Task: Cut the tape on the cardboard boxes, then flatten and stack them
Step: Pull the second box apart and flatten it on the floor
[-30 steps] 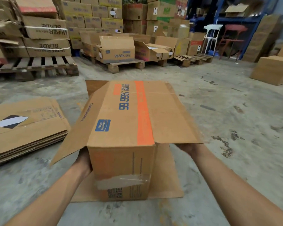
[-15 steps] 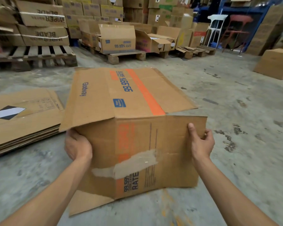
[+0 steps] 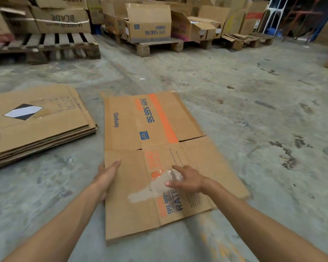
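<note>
The flattened box (image 3: 155,159) lies on the concrete floor (image 3: 254,114), just right of the stack of flat cardboard (image 3: 40,125), with bare floor along its right edge. The left hand (image 3: 107,176) rests at its left edge, fingers straight. The right hand (image 3: 186,179) hovers spread over the tape (image 3: 150,191). Print reads "99.99% RATE".

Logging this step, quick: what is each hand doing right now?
Left hand: open, fingers straight along the flattened box's left edge.
Right hand: open, over the box, holding nothing.
</note>
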### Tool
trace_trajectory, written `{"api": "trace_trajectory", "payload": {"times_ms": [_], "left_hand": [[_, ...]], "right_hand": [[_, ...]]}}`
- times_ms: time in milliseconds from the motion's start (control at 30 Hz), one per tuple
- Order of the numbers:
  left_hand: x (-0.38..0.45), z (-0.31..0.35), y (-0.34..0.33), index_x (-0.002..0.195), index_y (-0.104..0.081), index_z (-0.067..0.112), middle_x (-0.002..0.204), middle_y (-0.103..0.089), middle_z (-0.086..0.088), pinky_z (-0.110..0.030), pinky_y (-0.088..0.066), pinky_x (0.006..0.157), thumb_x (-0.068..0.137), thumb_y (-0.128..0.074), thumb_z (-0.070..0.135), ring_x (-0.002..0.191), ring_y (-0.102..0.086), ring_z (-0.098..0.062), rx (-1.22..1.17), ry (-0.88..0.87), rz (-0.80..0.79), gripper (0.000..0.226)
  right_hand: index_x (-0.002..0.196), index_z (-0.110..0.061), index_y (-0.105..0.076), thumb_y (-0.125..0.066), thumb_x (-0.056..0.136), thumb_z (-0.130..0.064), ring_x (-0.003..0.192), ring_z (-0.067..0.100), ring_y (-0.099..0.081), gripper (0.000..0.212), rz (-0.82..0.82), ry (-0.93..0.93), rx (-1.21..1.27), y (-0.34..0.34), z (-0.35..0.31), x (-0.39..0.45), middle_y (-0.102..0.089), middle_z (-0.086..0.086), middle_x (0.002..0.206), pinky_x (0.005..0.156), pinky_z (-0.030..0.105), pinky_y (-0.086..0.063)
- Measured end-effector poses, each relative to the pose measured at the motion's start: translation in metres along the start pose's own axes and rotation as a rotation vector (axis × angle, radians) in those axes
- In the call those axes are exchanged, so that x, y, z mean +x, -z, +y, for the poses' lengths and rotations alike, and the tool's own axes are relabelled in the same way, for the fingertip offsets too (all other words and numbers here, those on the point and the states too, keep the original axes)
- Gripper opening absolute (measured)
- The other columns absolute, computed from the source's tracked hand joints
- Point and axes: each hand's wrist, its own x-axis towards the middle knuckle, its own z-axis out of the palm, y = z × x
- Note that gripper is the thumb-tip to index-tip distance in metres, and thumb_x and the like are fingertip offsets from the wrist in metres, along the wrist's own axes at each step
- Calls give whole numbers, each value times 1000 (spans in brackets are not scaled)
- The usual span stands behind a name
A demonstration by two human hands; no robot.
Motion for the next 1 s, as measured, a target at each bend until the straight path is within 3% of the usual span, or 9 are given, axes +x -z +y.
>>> {"api": "trace_trajectory", "payload": {"times_ms": [67, 167, 300, 400, 500, 667, 833, 933, 1000], "left_hand": [[-4, 3, 2, 127, -54, 20, 114, -69, -10, -41, -51, 92, 58, -65, 82, 102, -67, -30, -9, 70, 16, 94], [-40, 18, -15, 96, -61, 16, 74, -70, -7, -26, -38, 63, 89, -47, 63, 67, -60, -18, -76, 124, -116, 50], [-58, 23, -57, 106, -65, 18, 101, -66, -10, -31, -35, 70, 90, -25, 73, 84, -55, -21, -36, 25, -270, 70], [-74, 29, -76, 107, -66, 22, 100, -61, -2, -30, -35, 66, 88, -13, 76, 83, -51, -17, 110, -37, -425, 78], [-93, 35, -85, 128, -55, 25, 125, -59, 2, -34, -47, 85, 90, -21, 73, 104, -60, -18, 166, -27, -561, 71], [-82, 43, -88, 150, -26, 27, 150, -36, -12, -49, -48, 98, 79, -52, 75, 122, -51, -32, -237, 60, -256, 90], [-69, 44, -73, 145, -14, 28, 155, -22, 2, -58, -33, 108, 49, -80, 72, 136, -34, -34, -528, 114, 229, 124], [-68, 41, -62, 151, -13, 32, 159, -20, 3, -58, -33, 106, 39, -75, 81, 136, -35, -35, -464, 264, 104, 138], [-78, 39, -60, 140, -38, 26, 141, -49, 2, -45, -41, 93, 46, -69, 85, 119, -52, -27, -398, 273, 2, 116]], "right_hand": [[151, -38, -24, -58, 60, -86, 148, 34, -10, 109, 39, -10, -145, -11, -6, -1, -24, 8, 156, 116, 55, -18], [147, -33, -30, -57, 50, -91, 147, 29, -14, 117, 26, 56, -172, -16, -23, -12, -31, 5, 153, 115, 59, -15], [139, -25, -30, -70, 47, -82, 135, 34, -34, 115, 24, 112, -214, -27, -39, -16, -38, 10, 144, 106, 54, -37], [145, -24, -18, -73, 63, -46, 135, 35, -32, 101, 183, 16, -245, -28, -37, -21, -34, 11, 143, 104, 56, -38], [136, -24, -37, -60, 72, -15, 120, 34, -51, 68, 409, 87, -194, -21, -21, -42, -53, 10, 127, 97, 47, -47], [133, -28, -52, -51, 71, -2, 110, 25, -63, 67, 647, 274, -246, -10, 50, -88, -64, -2, 129, 92, 38, -51], [117, -38, -57, -53, 62, -9, 92, 13, -68, 63, 707, 214, -334, 0, 122, -136, -72, -13, 104, 84, 35, -44], [114, -39, -53, -52, 59, -10, 85, 8, -65, 62, 747, 218, -370, 0, 158, -166, -73, -14, 96, 83, 33, -30], [115, -38, -53, -50, 63, -14, 84, 4, -65, 57, 751, 247, -442, 4, 174, -185, -74, -13, 99, 86, 33, -32]]}}
